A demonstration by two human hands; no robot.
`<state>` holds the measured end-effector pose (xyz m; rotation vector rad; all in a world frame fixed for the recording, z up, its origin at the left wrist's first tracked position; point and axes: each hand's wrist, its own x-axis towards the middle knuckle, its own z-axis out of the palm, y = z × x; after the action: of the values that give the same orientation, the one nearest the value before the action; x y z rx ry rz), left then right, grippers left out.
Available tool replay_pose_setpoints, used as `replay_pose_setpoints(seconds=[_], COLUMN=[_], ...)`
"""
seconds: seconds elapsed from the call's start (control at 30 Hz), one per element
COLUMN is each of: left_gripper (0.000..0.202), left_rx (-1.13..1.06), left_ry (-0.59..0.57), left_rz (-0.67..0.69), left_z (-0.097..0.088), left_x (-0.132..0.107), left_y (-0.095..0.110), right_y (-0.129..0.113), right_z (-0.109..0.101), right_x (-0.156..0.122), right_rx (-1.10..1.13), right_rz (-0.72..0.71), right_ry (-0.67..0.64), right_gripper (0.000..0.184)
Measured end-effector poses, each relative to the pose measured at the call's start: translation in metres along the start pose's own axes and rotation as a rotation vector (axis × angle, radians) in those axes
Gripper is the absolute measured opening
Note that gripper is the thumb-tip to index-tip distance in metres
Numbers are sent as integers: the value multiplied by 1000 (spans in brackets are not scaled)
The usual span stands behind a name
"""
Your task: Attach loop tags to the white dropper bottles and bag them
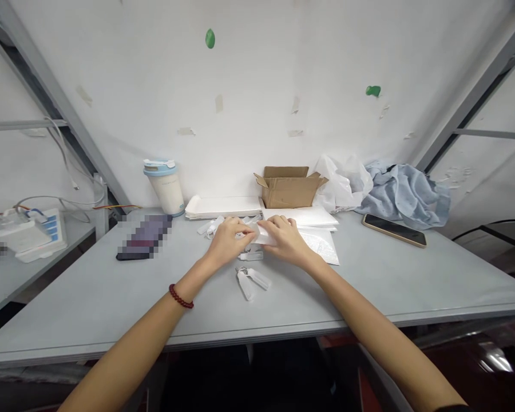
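Observation:
My left hand and my right hand meet over the middle of the grey table, fingers curled around a small white packet held between them. A red bead bracelet sits on my left wrist. Just in front of the hands lie two small clear plastic bottles joined at their tops, and another small clear piece. More small white pieces lie behind my left hand.
At the back stand a blue-lidded cup, flat white packets, an open cardboard box, a plastic bag and blue cloth. A phone lies right, a dark blurred object left. A side table holds a white device.

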<state>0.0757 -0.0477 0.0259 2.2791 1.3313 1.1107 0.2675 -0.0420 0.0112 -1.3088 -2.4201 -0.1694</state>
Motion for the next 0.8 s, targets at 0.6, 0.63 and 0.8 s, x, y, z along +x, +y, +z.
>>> replay_pose_setpoints(seconds=[0.6,0.63,0.8], left_gripper=[20,18,12], left_rx=[-63,-35,124], left_ry=[-522,-559,-663], left_rz=[-250,-250,-221], left_z=[-34,-33,-21], left_x=[7,7,3], left_y=[-9,-9,-3], right_y=[4,4,4], right_z=[-8,-8,-7], right_x=[1,1,2], right_rx=[54,54,48], right_rz=[104,109,117], right_ry=[31,31,25], right_gripper=[51,51,51])
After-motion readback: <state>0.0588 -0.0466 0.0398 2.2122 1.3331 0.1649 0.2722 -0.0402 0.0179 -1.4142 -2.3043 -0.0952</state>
